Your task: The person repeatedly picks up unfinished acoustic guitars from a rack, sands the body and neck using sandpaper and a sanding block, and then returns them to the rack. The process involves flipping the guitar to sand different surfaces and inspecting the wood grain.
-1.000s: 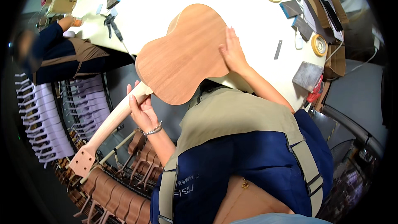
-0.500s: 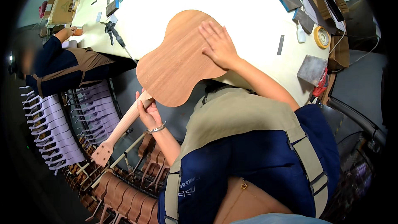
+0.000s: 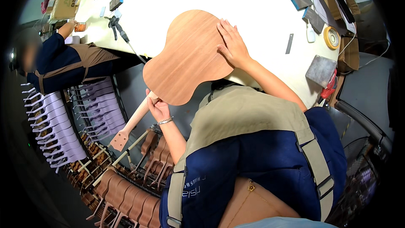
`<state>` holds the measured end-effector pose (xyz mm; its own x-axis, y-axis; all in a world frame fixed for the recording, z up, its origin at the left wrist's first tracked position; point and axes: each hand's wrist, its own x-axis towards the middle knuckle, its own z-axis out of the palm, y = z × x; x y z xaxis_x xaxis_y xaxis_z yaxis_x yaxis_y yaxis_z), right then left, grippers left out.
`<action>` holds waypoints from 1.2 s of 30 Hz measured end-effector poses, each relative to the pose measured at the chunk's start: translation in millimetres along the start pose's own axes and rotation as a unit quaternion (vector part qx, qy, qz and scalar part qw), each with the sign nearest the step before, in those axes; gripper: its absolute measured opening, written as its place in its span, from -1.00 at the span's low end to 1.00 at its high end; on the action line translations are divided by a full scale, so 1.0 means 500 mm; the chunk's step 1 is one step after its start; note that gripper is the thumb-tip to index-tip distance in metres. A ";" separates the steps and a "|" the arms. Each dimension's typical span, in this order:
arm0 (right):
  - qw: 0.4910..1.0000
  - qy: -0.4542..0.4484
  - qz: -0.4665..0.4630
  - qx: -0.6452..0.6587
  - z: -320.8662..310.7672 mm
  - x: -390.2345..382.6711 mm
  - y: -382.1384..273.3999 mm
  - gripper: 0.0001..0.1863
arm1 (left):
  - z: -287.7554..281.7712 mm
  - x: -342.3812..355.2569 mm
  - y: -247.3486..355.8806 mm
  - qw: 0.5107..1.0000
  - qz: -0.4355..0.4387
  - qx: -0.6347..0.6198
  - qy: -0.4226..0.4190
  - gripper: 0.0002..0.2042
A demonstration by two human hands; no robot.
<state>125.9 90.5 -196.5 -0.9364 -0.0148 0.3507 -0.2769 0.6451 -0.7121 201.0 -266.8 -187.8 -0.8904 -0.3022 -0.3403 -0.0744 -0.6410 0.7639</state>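
Observation:
An unfinished wooden ukulele lies back-up with its body (image 3: 181,59) over the near edge of the pale worktable. Its neck (image 3: 140,115) extends toward the lower left, ending in a headstock with holes. My left hand (image 3: 158,109) holds the neck by the heel from below, a silver bracelet on its wrist. My right hand (image 3: 232,44) rests flat on the right part of the back, fingers apart and stretched toward the upper rim.
A co-worker (image 3: 67,59) works at left. Racks of purple parts (image 3: 55,131) and brown pieces (image 3: 126,192) stand below. A black clamp-like tool (image 3: 117,28), tape rolls (image 3: 331,38), a small bottle (image 3: 310,33) and a grey block (image 3: 320,71) lie on the worktable (image 3: 274,25).
My right hand moved from the body's right edge onto the back, then slightly rightward. My left hand and the neck shifted a little right and up in view.

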 end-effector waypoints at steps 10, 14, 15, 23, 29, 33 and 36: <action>0.900 0.352 0.063 -0.250 -0.379 -0.210 -0.030 -0.72 | 0.005 0.089 0.003 0.989 -0.125 0.056 0.065 -0.43; 0.645 0.515 0.406 -0.391 -0.543 -0.442 0.131 -0.62 | 0.059 0.113 -0.026 0.983 -0.146 0.088 0.071 -0.46; 0.688 0.481 0.465 -0.281 -0.567 -0.545 0.225 -0.55 | 0.082 0.123 -0.040 0.981 -0.175 0.081 0.035 -0.47; 0.622 0.305 0.531 0.488 -0.566 -0.545 0.297 -0.53 | 0.082 0.206 -0.147 0.961 -0.219 0.166 0.022 -0.56; 0.822 0.323 0.375 0.282 -0.548 -0.436 0.174 -0.53 | 0.090 0.166 -0.162 0.969 -0.222 0.094 0.052 -0.52; 0.953 0.113 0.272 -0.074 -0.542 -0.315 0.042 -0.46 | 0.107 0.140 -0.156 0.968 -0.203 0.115 0.096 -0.51; 0.976 -0.009 0.130 -0.175 -0.531 -0.221 -0.047 -0.49 | 0.136 0.116 -0.146 0.965 -0.181 0.137 0.131 -0.54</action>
<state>293.1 279.5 -57.1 -0.9695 0.1726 0.1738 0.0575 0.8500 -0.5236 124.3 -189.8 -226.0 -0.6421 -0.2839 -0.7122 -0.5084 -0.5376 0.6727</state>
